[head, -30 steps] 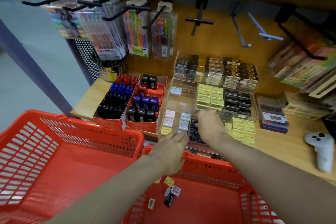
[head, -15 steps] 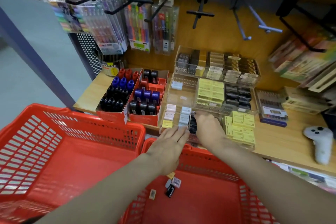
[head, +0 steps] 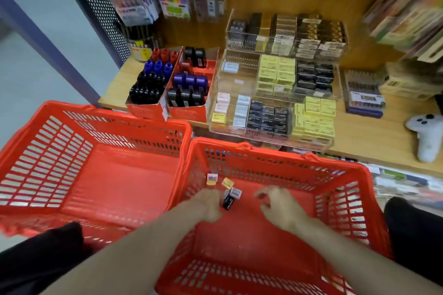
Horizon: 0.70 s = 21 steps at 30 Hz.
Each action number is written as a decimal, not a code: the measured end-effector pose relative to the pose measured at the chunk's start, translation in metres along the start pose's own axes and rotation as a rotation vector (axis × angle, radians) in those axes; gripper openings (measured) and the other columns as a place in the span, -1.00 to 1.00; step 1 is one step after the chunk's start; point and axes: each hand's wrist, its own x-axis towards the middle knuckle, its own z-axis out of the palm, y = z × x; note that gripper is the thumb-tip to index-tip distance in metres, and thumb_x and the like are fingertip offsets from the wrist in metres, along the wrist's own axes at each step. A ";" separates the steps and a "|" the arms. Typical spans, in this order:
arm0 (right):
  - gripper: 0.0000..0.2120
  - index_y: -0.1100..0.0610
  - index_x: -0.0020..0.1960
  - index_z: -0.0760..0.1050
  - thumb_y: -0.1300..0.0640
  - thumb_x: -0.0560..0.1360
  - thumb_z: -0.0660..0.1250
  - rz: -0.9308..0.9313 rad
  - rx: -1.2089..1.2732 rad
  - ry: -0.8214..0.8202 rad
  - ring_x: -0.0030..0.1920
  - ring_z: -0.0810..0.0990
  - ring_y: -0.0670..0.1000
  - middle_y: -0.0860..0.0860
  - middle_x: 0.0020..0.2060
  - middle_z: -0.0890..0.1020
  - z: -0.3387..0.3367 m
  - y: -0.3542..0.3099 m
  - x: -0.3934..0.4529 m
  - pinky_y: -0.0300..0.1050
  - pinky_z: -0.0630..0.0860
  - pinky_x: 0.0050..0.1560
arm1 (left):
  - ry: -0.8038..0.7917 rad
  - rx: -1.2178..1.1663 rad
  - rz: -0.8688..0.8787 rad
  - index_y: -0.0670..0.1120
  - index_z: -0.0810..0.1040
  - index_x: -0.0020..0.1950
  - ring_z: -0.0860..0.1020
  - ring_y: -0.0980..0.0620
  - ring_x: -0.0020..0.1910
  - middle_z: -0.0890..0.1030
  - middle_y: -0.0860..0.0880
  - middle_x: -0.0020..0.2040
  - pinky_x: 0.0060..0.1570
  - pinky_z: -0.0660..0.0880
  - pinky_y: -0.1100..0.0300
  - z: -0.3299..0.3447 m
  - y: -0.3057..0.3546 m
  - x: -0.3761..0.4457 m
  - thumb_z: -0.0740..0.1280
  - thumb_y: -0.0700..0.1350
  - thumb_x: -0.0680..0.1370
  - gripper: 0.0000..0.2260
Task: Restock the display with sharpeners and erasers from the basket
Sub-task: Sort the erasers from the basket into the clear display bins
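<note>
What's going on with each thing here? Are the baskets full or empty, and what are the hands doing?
Right basket: nearly empty, a few small packs left.
Packs: loose on the basket floor, some tipped.
Left basket: nothing visible inside.
Left hand: in the right basket, at the packs; grip hidden.
Right hand: in the right basket, fingers loosely curled, holding nothing.
Clear display: partly filled, one compartment almost bare.

Labels on the packs — too blurred to read.
</note>
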 end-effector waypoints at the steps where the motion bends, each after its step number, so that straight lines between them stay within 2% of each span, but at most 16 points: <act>1: -0.65 0.04 0.28 0.53 0.21 0.51 0.30 0.056 0.017 -0.071 0.25 0.55 0.00 0.01 0.24 0.58 0.012 0.011 0.000 -0.25 0.35 0.28 | -0.025 -0.050 -0.063 -0.09 0.32 0.49 0.42 -0.15 0.40 0.39 -0.18 0.45 0.31 0.33 0.15 0.020 -0.002 0.008 0.29 -0.15 0.58 -0.52; 3: -0.57 0.00 0.37 0.43 0.18 0.51 0.33 0.113 0.059 -0.141 0.32 0.47 0.04 0.05 0.33 0.48 0.033 0.026 0.005 -0.24 0.31 0.33 | -0.023 -0.053 -0.135 -0.07 0.11 0.57 0.26 -0.18 0.50 0.14 -0.19 0.54 0.43 0.23 0.11 0.057 -0.005 0.025 0.31 -0.16 0.58 -0.38; 5: -0.52 -0.02 0.41 0.37 0.17 0.51 0.34 0.112 0.095 -0.159 0.36 0.41 0.04 0.05 0.34 0.42 0.051 0.033 0.014 -0.26 0.25 0.36 | 0.015 0.073 -0.165 -0.08 0.04 0.59 0.11 -0.19 0.55 0.05 -0.18 0.56 0.47 0.22 0.01 0.084 -0.008 0.040 0.20 -0.22 0.62 -0.43; 8: -0.48 -0.04 0.43 0.34 0.15 0.51 0.35 0.092 0.086 -0.172 0.36 0.41 0.03 0.03 0.34 0.41 0.071 0.039 0.034 -0.19 0.28 0.40 | 0.048 0.246 -0.135 -0.16 0.13 0.56 0.12 -0.18 0.53 0.14 -0.19 0.55 0.36 0.30 -0.04 0.102 -0.018 0.063 0.00 -0.26 0.68 -0.58; 11: -0.51 -0.06 0.41 0.35 0.14 0.51 0.33 0.093 0.087 -0.187 0.30 0.48 0.05 0.01 0.32 0.43 0.086 0.042 0.050 -0.09 0.36 0.36 | 0.094 0.285 -0.053 -0.15 0.18 0.53 0.21 -0.19 0.46 0.24 -0.19 0.48 0.30 0.33 -0.01 0.113 -0.033 0.089 0.01 -0.23 0.67 -0.60; 15: -0.56 -0.08 0.33 0.43 0.21 0.50 0.31 0.072 0.133 -0.130 0.18 0.56 0.02 -0.02 0.25 0.48 0.094 0.050 0.057 -0.09 0.45 0.27 | 0.158 0.270 -0.009 -0.10 0.26 0.46 0.30 -0.15 0.39 0.33 -0.13 0.39 0.25 0.37 0.03 0.121 -0.037 0.107 0.01 -0.23 0.66 -0.64; 17: -0.57 -0.10 0.30 0.45 0.23 0.48 0.31 0.094 0.158 -0.105 0.15 0.58 0.01 -0.03 0.23 0.49 0.095 0.056 0.058 -0.09 0.47 0.25 | 0.248 0.082 -0.057 -0.10 0.33 0.38 0.38 -0.13 0.33 0.36 -0.11 0.35 0.24 0.37 0.04 0.125 -0.034 0.109 0.02 -0.27 0.61 -0.64; 19: -0.56 -0.08 0.30 0.45 0.24 0.48 0.31 0.108 0.165 -0.086 0.15 0.58 0.01 -0.03 0.24 0.49 0.097 0.061 0.057 -0.10 0.47 0.25 | 0.413 -0.389 -0.136 -0.10 0.48 0.22 0.51 -0.11 0.14 0.43 -0.10 0.24 0.15 0.40 0.05 0.127 -0.031 0.111 0.22 -0.26 0.56 -0.75; 21: -0.50 -0.12 0.34 0.40 0.23 0.47 0.34 0.089 0.152 -0.065 0.22 0.54 0.01 -0.05 0.26 0.43 0.098 0.064 0.059 -0.10 0.44 0.29 | 0.535 -0.885 -0.188 -0.11 0.56 -0.03 0.56 -0.06 -0.09 0.57 -0.10 -0.01 -0.01 0.48 0.09 0.122 -0.026 0.108 0.40 -0.31 0.46 -0.84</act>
